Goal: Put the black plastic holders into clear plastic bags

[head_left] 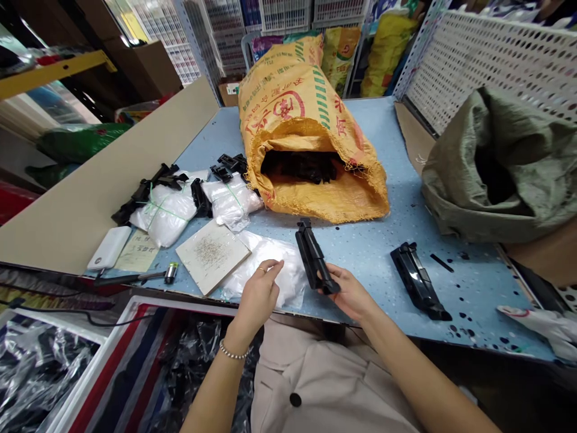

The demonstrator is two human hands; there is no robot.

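My right hand [349, 291] grips the near end of a long black plastic part [312, 254] that points away over the blue table [383, 240]. My left hand [260, 294] hovers over a clear plastic bag [288, 270] of small white pieces, thumb and forefinger pinched together; what they pinch is too small to make out. A second black part [419, 281] lies on the table to the right. An open yellow woven sack [311, 138] holding more black parts lies just beyond.
A square tile [211, 254], a white power bank [109, 247], a paper slip and a screwdriver [135, 276] lie at the left, behind them tied white bags [166, 210] and loose black parts. A grey-green sack [500, 162] sits right. A striped bag lined with black plastic [135, 361] stands below.
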